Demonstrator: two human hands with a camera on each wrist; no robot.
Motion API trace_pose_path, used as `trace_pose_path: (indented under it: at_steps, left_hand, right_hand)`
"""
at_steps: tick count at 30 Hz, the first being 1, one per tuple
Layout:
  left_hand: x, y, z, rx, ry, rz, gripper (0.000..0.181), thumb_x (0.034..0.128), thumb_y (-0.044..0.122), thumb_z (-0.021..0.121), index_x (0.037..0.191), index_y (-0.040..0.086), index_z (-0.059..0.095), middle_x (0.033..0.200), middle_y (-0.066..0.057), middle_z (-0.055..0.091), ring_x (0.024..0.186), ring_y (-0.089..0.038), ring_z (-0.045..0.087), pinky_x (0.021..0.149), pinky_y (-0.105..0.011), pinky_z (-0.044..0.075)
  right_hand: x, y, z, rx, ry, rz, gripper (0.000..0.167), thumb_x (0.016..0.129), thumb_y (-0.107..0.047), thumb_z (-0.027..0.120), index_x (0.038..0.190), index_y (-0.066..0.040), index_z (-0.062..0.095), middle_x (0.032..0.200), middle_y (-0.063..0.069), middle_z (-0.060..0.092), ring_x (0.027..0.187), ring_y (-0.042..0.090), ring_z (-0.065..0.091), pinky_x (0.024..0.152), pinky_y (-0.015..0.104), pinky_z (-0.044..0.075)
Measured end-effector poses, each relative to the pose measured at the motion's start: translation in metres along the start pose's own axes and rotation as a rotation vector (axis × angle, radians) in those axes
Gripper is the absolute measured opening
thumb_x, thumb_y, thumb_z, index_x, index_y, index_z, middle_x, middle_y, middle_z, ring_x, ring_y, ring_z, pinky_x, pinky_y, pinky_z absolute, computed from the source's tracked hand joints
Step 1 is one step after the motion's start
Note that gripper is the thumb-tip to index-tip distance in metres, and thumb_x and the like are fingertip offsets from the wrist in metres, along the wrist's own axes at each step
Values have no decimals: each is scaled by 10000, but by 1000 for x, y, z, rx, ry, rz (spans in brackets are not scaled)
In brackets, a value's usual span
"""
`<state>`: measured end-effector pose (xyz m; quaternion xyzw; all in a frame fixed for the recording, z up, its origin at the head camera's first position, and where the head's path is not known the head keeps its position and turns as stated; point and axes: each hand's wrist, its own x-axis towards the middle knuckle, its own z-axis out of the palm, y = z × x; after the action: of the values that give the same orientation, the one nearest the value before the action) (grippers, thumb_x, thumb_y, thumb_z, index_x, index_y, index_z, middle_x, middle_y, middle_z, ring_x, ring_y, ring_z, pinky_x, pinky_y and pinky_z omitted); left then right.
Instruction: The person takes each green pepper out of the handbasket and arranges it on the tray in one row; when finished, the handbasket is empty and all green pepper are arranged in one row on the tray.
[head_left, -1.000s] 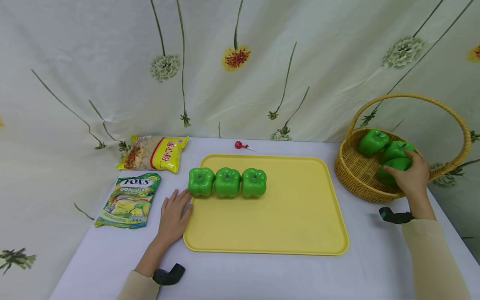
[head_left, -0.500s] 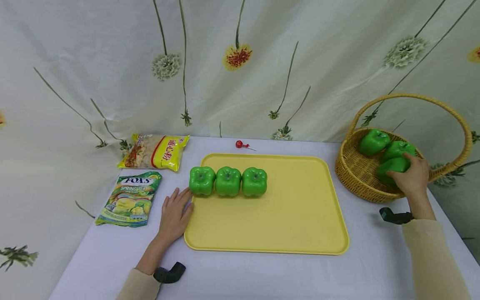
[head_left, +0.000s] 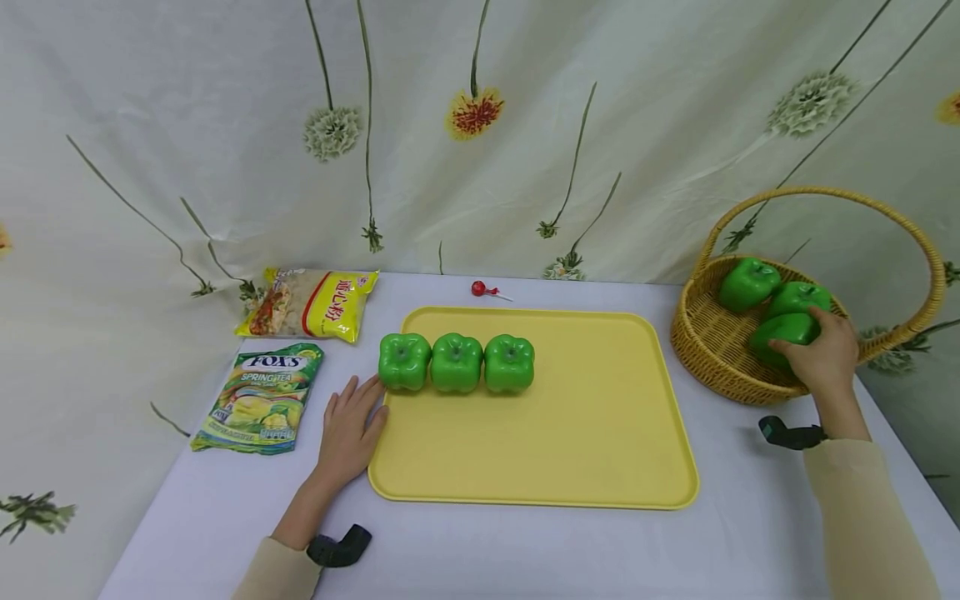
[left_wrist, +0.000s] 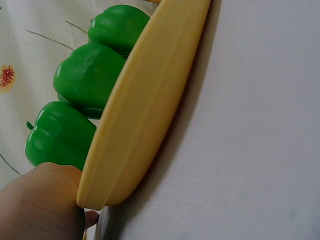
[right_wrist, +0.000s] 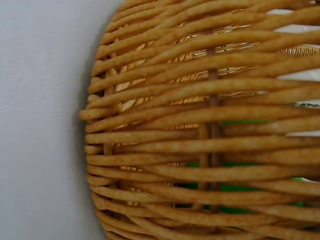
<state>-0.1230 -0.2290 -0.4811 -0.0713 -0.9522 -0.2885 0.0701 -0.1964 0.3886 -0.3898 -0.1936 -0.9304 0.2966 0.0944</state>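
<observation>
Three green peppers stand in a row on the yellow tray [head_left: 540,433], at its upper left: the left one [head_left: 404,362], the middle one [head_left: 456,363] and the right one [head_left: 509,364]. My left hand [head_left: 349,433] rests at the tray's left edge with fingers extended, fingertips by the left pepper. At the right, the wicker basket [head_left: 708,367] holds three more peppers. My right hand [head_left: 827,354] reaches inside and grips the nearest one [head_left: 783,335] between thumb and fingers. The basket's weave [right_wrist: 200,115] fills the right wrist view, and the hand is out of sight there.
A yellow-ended food bag [head_left: 307,305] and a green FOX'S bag [head_left: 258,400] lie left of the tray. Behind the tray is a red lollipop [head_left: 478,288]. The basket's tall handle [head_left: 821,191] arches over it, and a flowered cloth hangs behind the table.
The pepper in my right hand has shifted slightly left and turned a little inside the basket. My left hand and the tray peppers hold their places.
</observation>
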Motion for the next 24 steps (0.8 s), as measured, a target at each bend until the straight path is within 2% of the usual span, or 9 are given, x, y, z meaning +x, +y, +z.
trace_pose_path:
  at_steps: [8,15,24]
  left_hand:
    - [0,1,-1,-10,-6,-2,477,1001,172,470,1452,19,433,1522,-192,402,1469,-454,172,1162,-660,29]
    - [0,2,-2,-7,-12,-6,475,1000,163,472,1449,13,435,1522,-197,401,1468,-456,174,1162,-660,32]
    - [0,3,-2,-8,-12,-8,472,1001,161,473,1448,16,436,1522,-196,401,1469,-455,170,1162,-658,28]
  right_hand:
    - [-3,-1,-2,-1,-1,-43,753,919,-163,639,1497,89,227,1528,385,175,1377,582,192,1111,694,171]
    - [-4,0,-4,54,31,-90,753,913,-179,657,1492,85,254,1551,363,158,1409,571,157,1123,704,132]
    - [-11,-9,-11,80,56,-108,740,916,-202,658,1503,44,281,1538,353,200,1397,556,202,1092,704,236]
